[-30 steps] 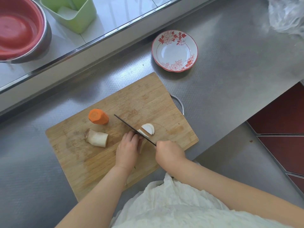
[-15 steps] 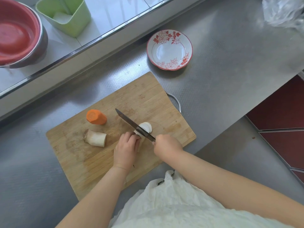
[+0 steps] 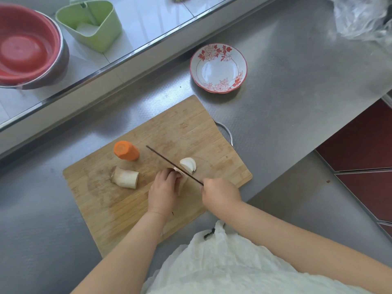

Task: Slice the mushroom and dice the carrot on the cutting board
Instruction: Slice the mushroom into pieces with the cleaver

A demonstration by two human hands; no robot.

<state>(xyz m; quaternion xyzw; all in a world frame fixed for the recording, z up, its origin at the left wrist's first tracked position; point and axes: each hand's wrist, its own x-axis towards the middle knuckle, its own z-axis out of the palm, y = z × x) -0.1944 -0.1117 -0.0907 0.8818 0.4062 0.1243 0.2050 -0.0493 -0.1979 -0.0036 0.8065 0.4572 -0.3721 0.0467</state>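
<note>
- Right hand (image 3: 219,193), lower centre, is gripping the knife (image 3: 171,164), fingers curled round its handle; blade edge-on, resting against the mushroom piece.
- Left hand (image 3: 164,188) is holding the mushroom piece (image 3: 184,181) down with curled fingertips.
- Cut slices (image 3: 188,164) are lying just beyond the blade.
- Mushroom stem (image 3: 125,177) and carrot (image 3: 126,150) are sitting left of centre on the cutting board (image 3: 180,132).
- Flowered bowl (image 3: 218,68) is standing further up on the steel counter (image 3: 297,92).

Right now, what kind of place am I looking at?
Most likely a kitchen prep counter. A wooden cutting board with a carrot and mushroom pieces lies on a steel worktop, a knife is in use, and a bowl sits nearby.
</note>
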